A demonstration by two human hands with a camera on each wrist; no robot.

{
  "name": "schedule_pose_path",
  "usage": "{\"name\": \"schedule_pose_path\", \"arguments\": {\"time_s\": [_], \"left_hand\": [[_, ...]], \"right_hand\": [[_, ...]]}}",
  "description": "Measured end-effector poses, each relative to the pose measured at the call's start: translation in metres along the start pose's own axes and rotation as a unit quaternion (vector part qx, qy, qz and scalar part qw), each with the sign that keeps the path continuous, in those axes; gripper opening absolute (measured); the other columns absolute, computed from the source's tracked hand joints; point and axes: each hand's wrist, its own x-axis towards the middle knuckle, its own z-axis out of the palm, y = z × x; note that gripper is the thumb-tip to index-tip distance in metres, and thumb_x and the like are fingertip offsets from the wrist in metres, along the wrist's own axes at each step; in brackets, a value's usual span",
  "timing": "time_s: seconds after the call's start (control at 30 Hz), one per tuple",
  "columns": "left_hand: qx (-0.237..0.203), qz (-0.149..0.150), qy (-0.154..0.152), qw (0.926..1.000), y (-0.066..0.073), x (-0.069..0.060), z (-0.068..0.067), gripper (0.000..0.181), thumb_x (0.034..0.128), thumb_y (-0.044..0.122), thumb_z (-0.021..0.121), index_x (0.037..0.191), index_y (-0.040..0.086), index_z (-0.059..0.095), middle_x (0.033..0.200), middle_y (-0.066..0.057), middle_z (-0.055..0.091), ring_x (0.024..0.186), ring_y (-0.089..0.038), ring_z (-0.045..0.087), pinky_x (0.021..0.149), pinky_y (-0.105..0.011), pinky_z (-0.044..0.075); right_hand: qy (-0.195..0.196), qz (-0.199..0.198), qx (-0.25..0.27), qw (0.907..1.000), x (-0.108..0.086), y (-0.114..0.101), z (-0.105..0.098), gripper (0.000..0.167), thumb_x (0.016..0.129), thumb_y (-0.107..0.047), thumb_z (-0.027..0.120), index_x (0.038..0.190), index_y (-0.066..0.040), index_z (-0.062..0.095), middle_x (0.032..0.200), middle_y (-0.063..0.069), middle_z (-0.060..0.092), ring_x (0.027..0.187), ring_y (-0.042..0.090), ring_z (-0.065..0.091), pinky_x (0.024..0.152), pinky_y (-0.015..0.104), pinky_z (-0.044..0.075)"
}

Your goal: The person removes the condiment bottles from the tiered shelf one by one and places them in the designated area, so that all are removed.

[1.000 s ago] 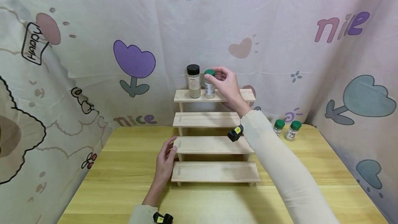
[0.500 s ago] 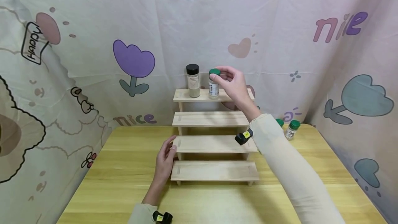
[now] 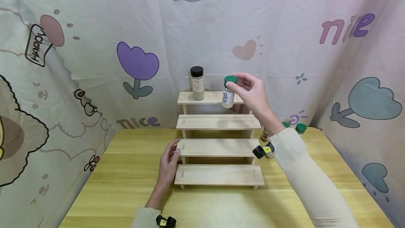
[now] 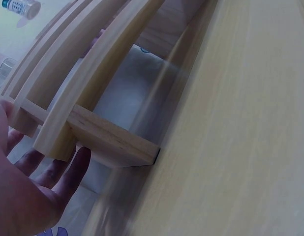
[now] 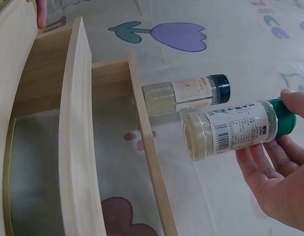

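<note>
A four-step wooden rack stands on the table. My right hand pinches a green-capped jar by its cap, in front of the top step's right part; in the right wrist view the jar has its base clear of the wood. A black-capped jar stands upright on the top step, left of centre. My left hand holds the rack's left side at the third step down; in the left wrist view its fingers curl round the wooden edge.
Behind and beside my right forearm, several jars stand on the table right of the rack, among them a green-capped one, partly hidden by the sleeve. A patterned cloth hangs behind and at both sides.
My right hand has moved right and toward me with the green-capped jar, away from the black-capped one. Another jar has come into view beside the rack. My left hand has stayed put.
</note>
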Motion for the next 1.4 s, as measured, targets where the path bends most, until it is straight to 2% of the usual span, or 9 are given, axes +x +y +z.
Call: {"name": "schedule_pose_path", "arguments": {"time_s": [0.4,0.73,1.1,1.3,1.4], "left_hand": [[-0.002,-0.008,-0.002,1.0,0.0,0.0,0.0,0.037,0.1078,0.01,0.051,0.145,0.012,0.058,0.143,-0.013,0.058,0.123,-0.026,0.056,0.096,-0.019,0.048],[-0.003,-0.006,-0.005,1.0,0.001,0.001,0.001,0.038,0.1079,0.011,0.051,0.145,0.011,0.057,0.144,-0.013,0.057,0.123,-0.026,0.056,0.096,-0.019,0.048],[0.006,-0.011,-0.002,0.9999,0.002,-0.003,-0.001,0.038,0.108,0.012,0.051,0.146,0.01,0.056,0.144,-0.013,0.057,0.123,-0.027,0.055,0.096,-0.017,0.047],[0.006,-0.011,-0.004,0.9999,0.003,-0.002,-0.001,0.038,0.1083,0.011,0.05,0.146,0.01,0.056,0.144,-0.013,0.057,0.123,-0.027,0.055,0.096,-0.017,0.047],[0.007,-0.008,-0.004,0.9999,0.003,-0.001,0.0,0.038,0.1084,0.012,0.05,0.146,0.01,0.056,0.145,-0.013,0.057,0.124,-0.026,0.054,0.096,-0.017,0.047]], "right_hand": [[-0.005,-0.015,-0.01,0.9998,-0.033,-0.001,-0.024,0.035,0.094,-0.015,0.077,0.125,-0.001,0.069,0.114,0.009,0.071,0.106,0.02,0.067,0.093,0.024,0.054],[0.024,0.011,-0.021,0.9994,-0.071,0.005,-0.051,0.035,0.094,-0.014,0.076,0.126,-0.001,0.068,0.12,0.004,0.071,0.111,0.015,0.067,0.097,0.021,0.051],[0.088,-0.009,-0.005,0.9961,-0.11,0.02,-0.087,0.032,0.092,0.001,0.075,0.123,0.006,0.067,0.112,0.003,0.072,0.104,0.012,0.068,0.094,0.018,0.052],[0.132,0.018,0.008,0.9911,-0.128,0.031,-0.106,0.033,0.091,0.004,0.075,0.123,0.007,0.067,0.109,0.004,0.072,0.098,0.011,0.068,0.087,0.015,0.053],[0.154,0.026,0.004,0.9876,-0.134,0.036,-0.115,0.035,0.09,0.005,0.075,0.123,0.008,0.067,0.111,0.004,0.072,0.1,0.012,0.068,0.086,0.015,0.053]]}}
